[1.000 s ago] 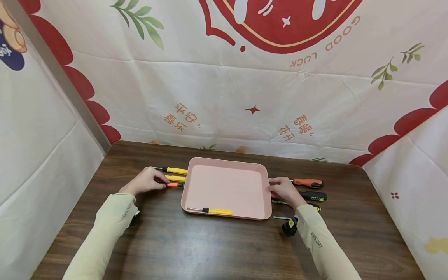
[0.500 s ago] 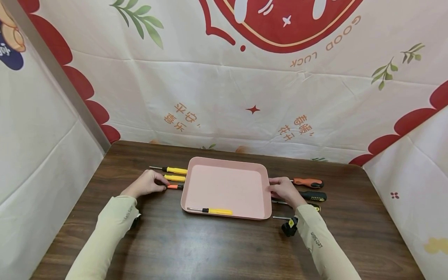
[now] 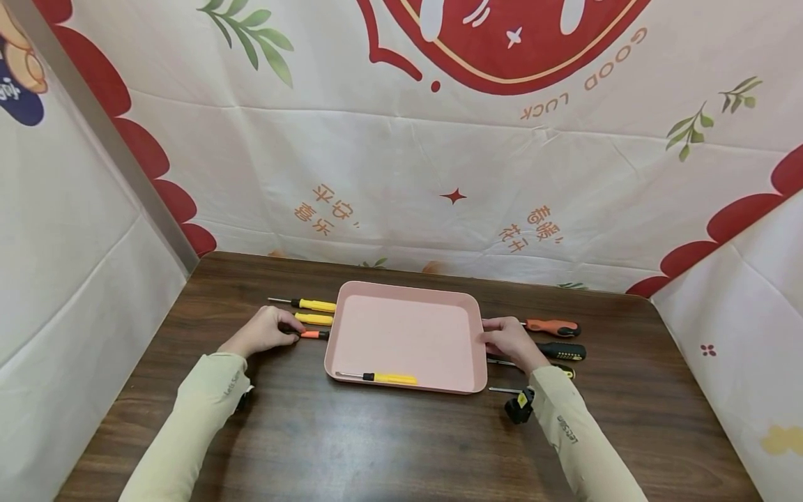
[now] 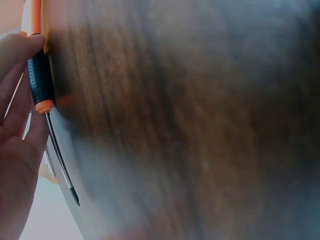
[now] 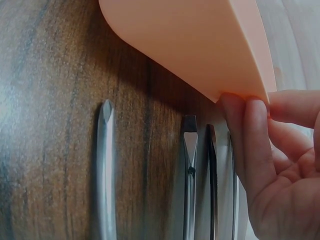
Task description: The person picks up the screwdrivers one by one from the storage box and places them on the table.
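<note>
On the table left of the pink tray (image 3: 408, 335), my left hand (image 3: 263, 331) pinches an orange-and-black screwdriver (image 3: 314, 335). The left wrist view shows my thumb on the screwdriver's handle (image 4: 41, 77), its shaft pointing away from the tray. My right hand (image 3: 511, 340) pinches the tray's right rim; in the right wrist view, fingertips and thumb squeeze the tray wall (image 5: 200, 45). A yellow screwdriver (image 3: 394, 379) lies inside the tray along its near edge. Two more yellow screwdrivers, the farther one (image 3: 316, 306) and the nearer one (image 3: 314, 319), lie beyond my left hand.
Right of the tray lie an orange-handled screwdriver (image 3: 552, 328), a black-handled one (image 3: 561, 351) and others partly hidden by my right arm. Several metal shafts, including a thick one (image 5: 106, 170), point toward the tray. A printed cloth (image 3: 401, 174) hangs behind the table.
My left hand has shifted slightly nearer and rightward, uncovering the shaft of the farthest yellow screwdriver. The orange-and-black screwdriver has moved slightly nearer with it. My right hand and the tray look unchanged.
</note>
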### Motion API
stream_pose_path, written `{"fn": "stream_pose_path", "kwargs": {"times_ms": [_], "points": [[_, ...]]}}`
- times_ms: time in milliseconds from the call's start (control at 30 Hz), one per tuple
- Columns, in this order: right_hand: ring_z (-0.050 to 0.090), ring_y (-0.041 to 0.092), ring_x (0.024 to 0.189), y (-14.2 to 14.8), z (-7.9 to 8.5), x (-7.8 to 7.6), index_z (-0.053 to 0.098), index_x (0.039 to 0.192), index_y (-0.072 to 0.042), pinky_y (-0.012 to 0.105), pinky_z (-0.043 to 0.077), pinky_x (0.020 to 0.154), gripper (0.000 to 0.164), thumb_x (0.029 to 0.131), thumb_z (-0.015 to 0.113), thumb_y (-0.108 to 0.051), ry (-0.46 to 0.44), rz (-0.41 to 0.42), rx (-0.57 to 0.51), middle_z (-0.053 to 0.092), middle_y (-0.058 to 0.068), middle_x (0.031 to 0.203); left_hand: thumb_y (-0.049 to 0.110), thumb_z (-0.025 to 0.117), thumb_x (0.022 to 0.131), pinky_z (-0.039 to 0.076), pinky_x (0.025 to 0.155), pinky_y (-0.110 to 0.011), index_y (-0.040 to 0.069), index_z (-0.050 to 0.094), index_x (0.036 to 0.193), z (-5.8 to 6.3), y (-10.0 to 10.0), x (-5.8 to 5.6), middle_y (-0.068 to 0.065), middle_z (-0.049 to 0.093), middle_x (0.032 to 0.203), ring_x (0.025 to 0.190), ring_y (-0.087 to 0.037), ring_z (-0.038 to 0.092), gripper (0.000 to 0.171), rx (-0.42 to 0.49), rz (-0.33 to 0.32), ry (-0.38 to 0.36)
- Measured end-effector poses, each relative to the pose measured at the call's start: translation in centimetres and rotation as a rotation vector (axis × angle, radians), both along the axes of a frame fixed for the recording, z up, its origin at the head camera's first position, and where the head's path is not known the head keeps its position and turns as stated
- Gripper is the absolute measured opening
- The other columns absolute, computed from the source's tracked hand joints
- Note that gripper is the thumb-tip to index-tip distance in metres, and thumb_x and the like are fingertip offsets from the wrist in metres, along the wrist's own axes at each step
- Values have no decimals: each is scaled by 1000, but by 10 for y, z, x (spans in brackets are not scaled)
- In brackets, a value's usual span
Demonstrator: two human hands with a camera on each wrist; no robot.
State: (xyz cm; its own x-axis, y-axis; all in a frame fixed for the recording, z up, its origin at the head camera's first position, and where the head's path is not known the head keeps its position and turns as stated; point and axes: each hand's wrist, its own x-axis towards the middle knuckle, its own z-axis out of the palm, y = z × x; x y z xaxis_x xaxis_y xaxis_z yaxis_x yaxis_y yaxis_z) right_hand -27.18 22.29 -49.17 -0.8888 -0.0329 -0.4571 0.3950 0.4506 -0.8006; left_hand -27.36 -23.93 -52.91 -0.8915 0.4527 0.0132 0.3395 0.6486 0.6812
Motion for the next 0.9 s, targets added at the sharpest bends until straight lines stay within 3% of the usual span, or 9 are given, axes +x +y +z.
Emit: {"fn": "stream_pose_path", "kwargs": {"times_ms": [600,900], "points": [[56,6,63,1,0,0,49,125,7,24,50,64,44,83,57,-3,-2,6,6,62,17,103,4,74,69,48,78,-37,7,72,89,6,5,2,-1,68,86,86,-19,62,21,18,-28,87],[57,6,64,1,0,0,49,125,7,24,51,64,43,84,57,-4,0,8,7,62,17,103,6,72,74,51,72,-40,-4,68,93,40,26,-2,-16,67,90,82,-29,63,22,173,-62,67]]}}
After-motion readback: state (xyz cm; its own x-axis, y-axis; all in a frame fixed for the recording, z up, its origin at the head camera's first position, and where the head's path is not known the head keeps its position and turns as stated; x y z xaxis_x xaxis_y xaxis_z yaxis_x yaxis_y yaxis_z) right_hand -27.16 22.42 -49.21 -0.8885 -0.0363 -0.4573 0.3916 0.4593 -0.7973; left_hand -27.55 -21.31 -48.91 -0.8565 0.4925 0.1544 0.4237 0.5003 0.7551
